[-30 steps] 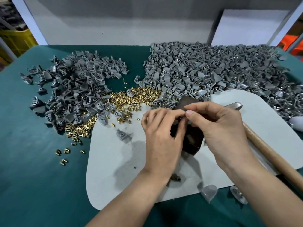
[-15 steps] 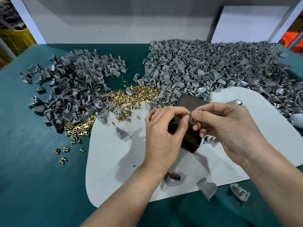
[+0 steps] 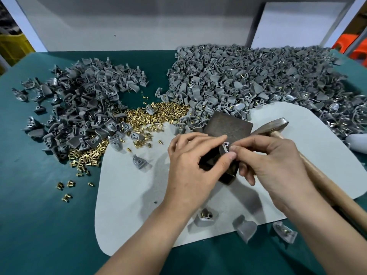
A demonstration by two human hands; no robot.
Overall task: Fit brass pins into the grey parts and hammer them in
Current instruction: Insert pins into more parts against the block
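Observation:
My left hand (image 3: 190,167) pinches a small grey part (image 3: 224,148) between thumb and forefinger, just above the dark metal block (image 3: 228,129). My right hand (image 3: 270,163) meets it from the right, its fingertips pinched at the part's top hole; any pin there is hidden. Loose brass pins (image 3: 156,116) lie heaped behind the hands. The hammer (image 3: 278,124) rests on the grey mat (image 3: 127,195), its wooden handle running under my right wrist.
A pile of grey parts (image 3: 83,108) lies at the left and a much larger one (image 3: 258,80) fills the back right. Three parts (image 3: 205,217) sit at the mat's near edge and one (image 3: 140,160) left of my hands. Stray pins (image 3: 67,187) dot the green cloth.
Both hands have lifted slightly and turned the grey part so that its hole now shows between the fingertips. The view has shifted a little; the hammer handle shows beside my right wrist again.

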